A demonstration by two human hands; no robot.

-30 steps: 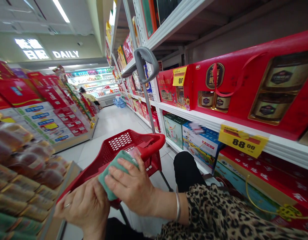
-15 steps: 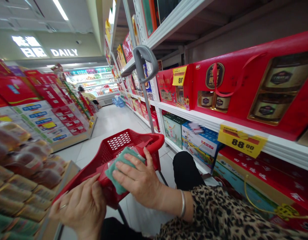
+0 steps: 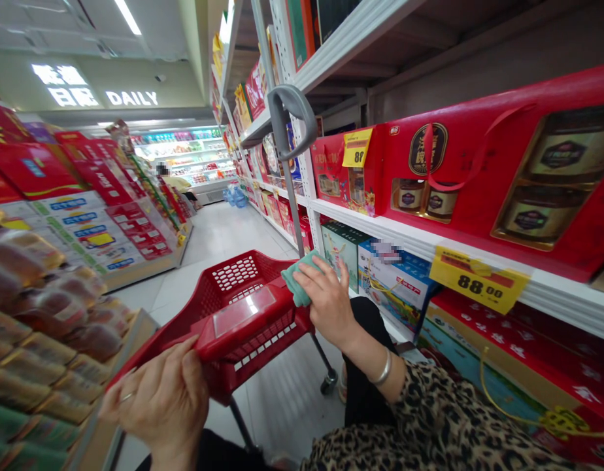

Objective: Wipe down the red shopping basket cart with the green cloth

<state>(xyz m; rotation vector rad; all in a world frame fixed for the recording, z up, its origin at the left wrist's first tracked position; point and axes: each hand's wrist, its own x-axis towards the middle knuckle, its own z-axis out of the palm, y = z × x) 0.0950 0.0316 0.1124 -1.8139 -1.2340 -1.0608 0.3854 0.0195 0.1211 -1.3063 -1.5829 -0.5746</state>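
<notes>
Head view, looking down a supermarket aisle: a red plastic shopping basket (image 3: pixel 236 278) on a wheeled trolley sits just ahead of the person, its long axis running from near left toward far right. The left hand (image 3: pixel 159 405) is closed around the basket's near rim, fingers curled over the red plastic. The right hand (image 3: pixel 326 294) is bent over a folded teal cloth (image 3: pixel 299 281), pressing it against the far right corner of the rim. The crumpled cloth pokes out leftward from under the fingers, with its long edge pointing toward the far end of the aisle. A leopard-print sleeve (image 3: pixel 429 412) covers the right forearm. To the right, white metal shelving (image 3: pixel 429 255) carries red gift boxes (image 3: pixel 478 163); wrapped bread packs (image 3: pixel 51 314) lie to the left.
</notes>
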